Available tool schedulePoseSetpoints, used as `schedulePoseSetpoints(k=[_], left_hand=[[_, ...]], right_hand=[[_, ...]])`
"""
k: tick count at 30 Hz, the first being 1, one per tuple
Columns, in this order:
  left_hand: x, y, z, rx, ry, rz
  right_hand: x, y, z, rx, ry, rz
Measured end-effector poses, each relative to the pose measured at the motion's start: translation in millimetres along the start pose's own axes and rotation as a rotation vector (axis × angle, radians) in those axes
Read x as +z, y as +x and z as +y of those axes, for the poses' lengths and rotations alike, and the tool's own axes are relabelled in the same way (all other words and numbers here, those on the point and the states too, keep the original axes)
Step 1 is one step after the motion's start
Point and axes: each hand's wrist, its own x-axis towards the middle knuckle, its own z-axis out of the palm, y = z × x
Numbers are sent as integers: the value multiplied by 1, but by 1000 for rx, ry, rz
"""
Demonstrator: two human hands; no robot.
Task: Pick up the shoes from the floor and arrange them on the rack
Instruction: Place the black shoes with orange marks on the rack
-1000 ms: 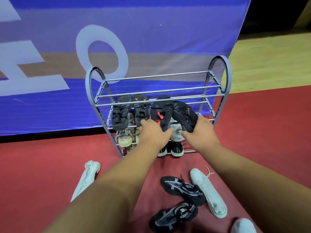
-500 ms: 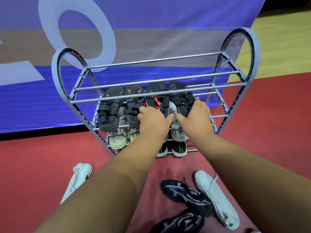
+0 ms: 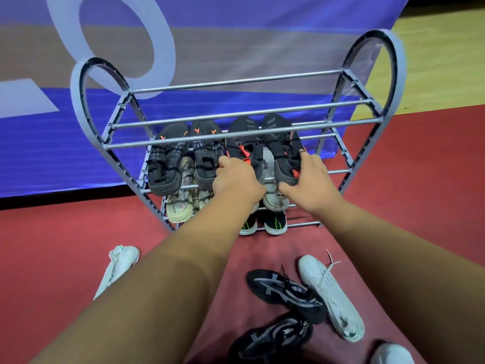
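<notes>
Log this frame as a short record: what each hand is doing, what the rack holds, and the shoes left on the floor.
left hand: grips third black shoe, second tier
right hand: grips fourth black shoe beside it
rack: lower tiers hold beige shoes, grey shoe, black-green shoes
floor: black mesh sneakers; white shoe left; white shoe right
task: unfinished

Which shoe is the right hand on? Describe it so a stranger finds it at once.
Find the grey metal shoe rack with heart-shaped ends on the red floor. Four black shoes line its second tier down; take the rightmost black mesh shoe with orange trim. Only it is gripped by the right hand.
</notes>
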Motion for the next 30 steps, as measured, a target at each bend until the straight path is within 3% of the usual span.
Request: schedulePoseSetpoints(k=[17,30], left_hand=[[15,-4,-16,166,40,234],[-16,-34,-13,130,62,119]], right_hand=[[1,13,-4,12,127,34],[-8,-35,-8,122,-37,-40]])
